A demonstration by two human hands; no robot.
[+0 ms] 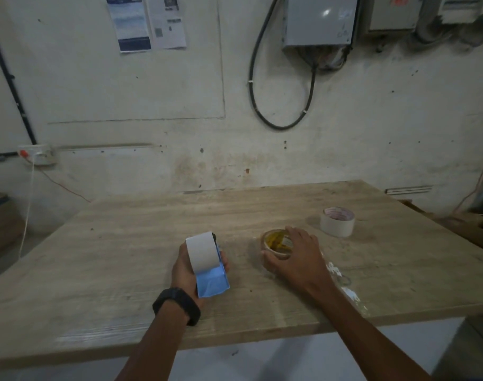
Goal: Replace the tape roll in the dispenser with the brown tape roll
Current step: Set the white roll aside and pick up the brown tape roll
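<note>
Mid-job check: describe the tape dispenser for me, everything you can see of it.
The dispenser is light blue, plastic by its look, with a dark part at its far end. A wide white tape roll sits in it, on edge. The left hand grips it from the left, fingertips showing on its right side. It is over the table's near part; whether it rests there cannot be told.
</note>
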